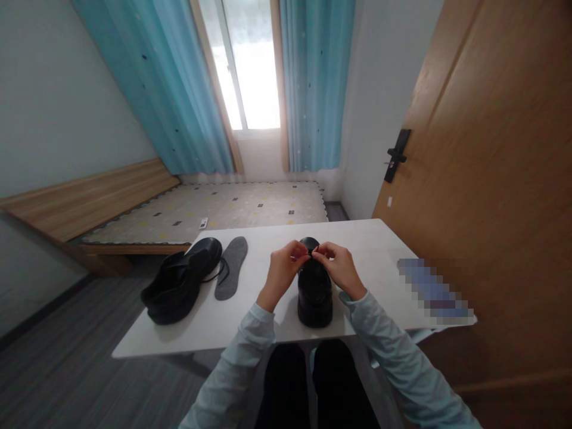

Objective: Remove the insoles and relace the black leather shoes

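Observation:
A black shoe (pixel 315 298) stands on the white table in front of me, its toe pointing away and its heel near the table's front edge. Over its front part, my left hand (pixel 287 262) pinches a dark shoelace from the left. My right hand (pixel 334 260) pinches the lace from the right, with its fingertips close to those of my left hand. Another black shoe (pixel 179 283) lies at the table's left side, its loose lace trailing to the right. Beside it is a grey insole (pixel 231 268).
The white table (pixel 263 328) carries a blurred bluish item (pixel 433 289) at its right. Beyond its far edge is a bed (pixel 241 199) with a small white object (pixel 204 223) on it. A wooden door (pixel 491 179) stands close on the right.

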The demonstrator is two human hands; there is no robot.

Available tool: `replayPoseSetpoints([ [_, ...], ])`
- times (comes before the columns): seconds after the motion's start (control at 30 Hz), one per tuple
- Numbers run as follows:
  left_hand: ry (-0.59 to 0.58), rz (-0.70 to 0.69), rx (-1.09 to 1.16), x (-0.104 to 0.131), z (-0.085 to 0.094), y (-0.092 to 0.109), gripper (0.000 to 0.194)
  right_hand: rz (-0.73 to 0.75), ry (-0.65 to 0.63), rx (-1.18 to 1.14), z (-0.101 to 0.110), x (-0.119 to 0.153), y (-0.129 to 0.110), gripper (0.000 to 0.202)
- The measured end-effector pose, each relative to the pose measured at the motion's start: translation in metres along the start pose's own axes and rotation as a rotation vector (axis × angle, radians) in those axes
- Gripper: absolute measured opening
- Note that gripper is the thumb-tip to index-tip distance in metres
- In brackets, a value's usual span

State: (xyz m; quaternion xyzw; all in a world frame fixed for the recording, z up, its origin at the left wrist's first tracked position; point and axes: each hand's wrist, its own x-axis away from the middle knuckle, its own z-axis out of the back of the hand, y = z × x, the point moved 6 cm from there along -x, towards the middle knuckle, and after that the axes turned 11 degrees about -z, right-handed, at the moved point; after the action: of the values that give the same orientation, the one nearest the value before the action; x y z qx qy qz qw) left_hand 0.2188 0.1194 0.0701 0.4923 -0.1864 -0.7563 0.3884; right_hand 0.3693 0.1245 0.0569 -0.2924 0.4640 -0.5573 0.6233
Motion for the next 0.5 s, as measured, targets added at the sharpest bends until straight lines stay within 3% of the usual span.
replayPoseSetpoints([
  [0.27,0.000,0.009,0.093,-0.004,-0.008,-0.004,0.010,0.027,-0.052,-0.066,0.000,0.000,0.002,0.012],
  [0.5,-0.010,0.036,0.172,-0.011,-0.010,-0.006,0.015,0.058,-0.088,0.019,-0.001,0.007,-0.002,0.009],
])
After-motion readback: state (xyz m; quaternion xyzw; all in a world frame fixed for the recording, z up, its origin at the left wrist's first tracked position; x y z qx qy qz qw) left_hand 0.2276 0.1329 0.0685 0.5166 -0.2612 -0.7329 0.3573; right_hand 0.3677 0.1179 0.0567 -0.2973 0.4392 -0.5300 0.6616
